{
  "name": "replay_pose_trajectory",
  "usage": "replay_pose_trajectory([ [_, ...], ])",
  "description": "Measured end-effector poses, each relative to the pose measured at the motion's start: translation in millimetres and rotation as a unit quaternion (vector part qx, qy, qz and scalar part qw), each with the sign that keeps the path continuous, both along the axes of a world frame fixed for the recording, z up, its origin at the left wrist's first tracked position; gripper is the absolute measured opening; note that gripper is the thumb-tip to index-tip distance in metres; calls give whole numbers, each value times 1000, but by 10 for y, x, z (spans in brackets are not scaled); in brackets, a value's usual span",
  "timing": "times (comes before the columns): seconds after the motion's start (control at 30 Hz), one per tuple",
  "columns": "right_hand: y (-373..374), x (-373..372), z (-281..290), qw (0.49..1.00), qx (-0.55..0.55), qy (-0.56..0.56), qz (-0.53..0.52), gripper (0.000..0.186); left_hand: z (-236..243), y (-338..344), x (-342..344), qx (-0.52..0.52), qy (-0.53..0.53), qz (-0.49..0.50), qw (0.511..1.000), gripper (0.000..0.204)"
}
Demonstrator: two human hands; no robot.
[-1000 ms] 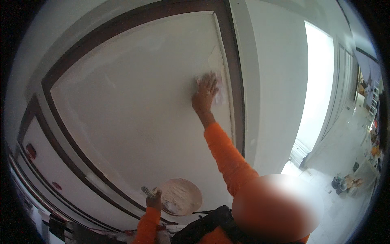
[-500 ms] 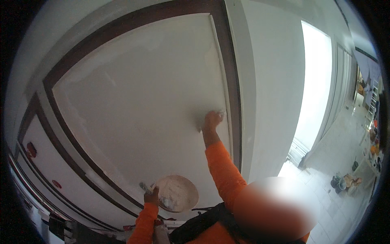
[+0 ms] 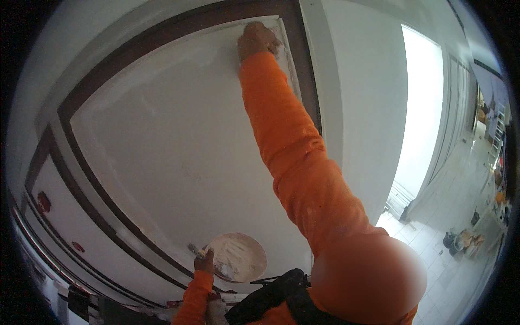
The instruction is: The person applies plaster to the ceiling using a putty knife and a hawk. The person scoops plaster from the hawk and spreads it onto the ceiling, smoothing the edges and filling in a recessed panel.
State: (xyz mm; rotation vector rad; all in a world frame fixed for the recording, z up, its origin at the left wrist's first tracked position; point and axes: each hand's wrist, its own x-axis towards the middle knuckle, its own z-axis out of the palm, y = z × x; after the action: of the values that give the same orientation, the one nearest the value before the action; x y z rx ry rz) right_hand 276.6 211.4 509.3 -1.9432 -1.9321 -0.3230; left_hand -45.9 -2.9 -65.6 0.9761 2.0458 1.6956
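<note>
My right hand (image 3: 258, 39), in an orange sleeve (image 3: 287, 135), is raised to the top right corner of a pale wall panel (image 3: 162, 141) framed by dark trim (image 3: 80, 151). Its fingers are closed round something pale at the panel's surface, too unclear to name. Low in the view, my left hand (image 3: 204, 260) grips the rim of a round bowl (image 3: 239, 257) of white paste, along with a metal-ended tool (image 3: 196, 251) that sticks out to the left.
A second trimmed panel (image 3: 76, 214) and a metal rail (image 3: 35, 244) run at left. Right are a bright tall opening (image 3: 420, 108), a tiled corridor (image 3: 449, 189), a ladder (image 3: 497, 130) and a pile of bags or buckets (image 3: 463, 244) on the floor.
My right hand has gone up from the middle of the panel's right edge to its top corner, the arm now stretched out. My left hand and the bowl have barely moved.
</note>
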Motion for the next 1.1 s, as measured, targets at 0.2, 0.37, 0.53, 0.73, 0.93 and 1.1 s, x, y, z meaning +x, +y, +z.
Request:
replay_pose_trajectory([
  [0.2, 745, 559, 244, 960, 275, 55, 22, 49, 845, 18, 734, -117, 6, -72, 990, 67],
  [0.37, -127, -253, -1371, 686, 519, 399, 317, 66, 277, -130, 111, -39, -37, -40, 998, 59],
  [0.53, 328, 217, -1557, 826, 508, 128, 207, 70, 35, 143, 172, 15, -26, -65, 997, 57],
  [0.73, 609, 395, -1552, 826, 473, 260, 161, 73, 535, 11, 451, -138, -50, -35, 989, 61],
  [0.93, 680, -122, -1074, 826, 454, 309, 130, 76, 445, -56, 397, -13, -62, -37, 997, 59],
  [1.1, 1046, -203, -684, 813, 480, 325, 50, 67, 343, -26, 392, 9, 56, -98, 994, 54],
])
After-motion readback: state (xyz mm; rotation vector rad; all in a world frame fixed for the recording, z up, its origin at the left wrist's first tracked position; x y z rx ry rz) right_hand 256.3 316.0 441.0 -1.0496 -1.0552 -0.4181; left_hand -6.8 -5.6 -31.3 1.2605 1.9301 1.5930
